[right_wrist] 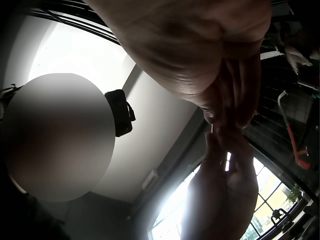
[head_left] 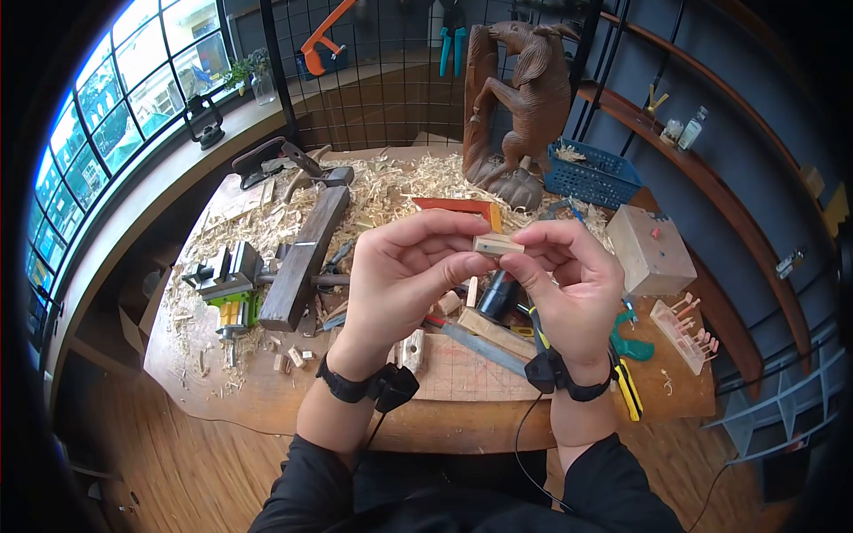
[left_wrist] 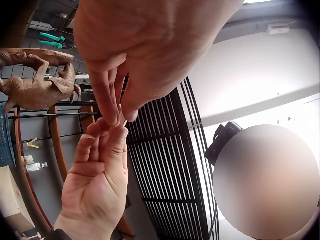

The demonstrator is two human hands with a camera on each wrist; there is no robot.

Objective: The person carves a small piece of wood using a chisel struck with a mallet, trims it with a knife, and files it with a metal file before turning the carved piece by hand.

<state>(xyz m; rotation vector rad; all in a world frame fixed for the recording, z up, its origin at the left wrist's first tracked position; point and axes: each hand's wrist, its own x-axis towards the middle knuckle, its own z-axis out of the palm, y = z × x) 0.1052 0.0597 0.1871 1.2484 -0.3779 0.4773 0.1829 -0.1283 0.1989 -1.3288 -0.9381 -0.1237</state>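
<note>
A small pale wooden block point(head_left: 498, 243) with dark marks on its face is held up over the workbench point(head_left: 400, 425). My left hand point(head_left: 402, 266) pinches its left end between thumb and fingers. At the other end, the thumb and index finger of my right hand point(head_left: 570, 289) grip it as well. In the left wrist view, the fingertips of the left hand point(left_wrist: 145, 45) and right hand point(left_wrist: 97, 185) meet, mostly hiding the block. The right wrist view is dark, with both hands' fingertips close together around a thin sliver of it.
Wood shavings point(head_left: 391, 182) cover the bench's back. A long wooden plane point(head_left: 306, 253) and a small vise point(head_left: 229, 275) stand left. Behind are an animal carving point(head_left: 529, 98) and a blue basket point(head_left: 591, 176). A large wood block point(head_left: 653, 249) and yellow utility knife point(head_left: 628, 391) lie right.
</note>
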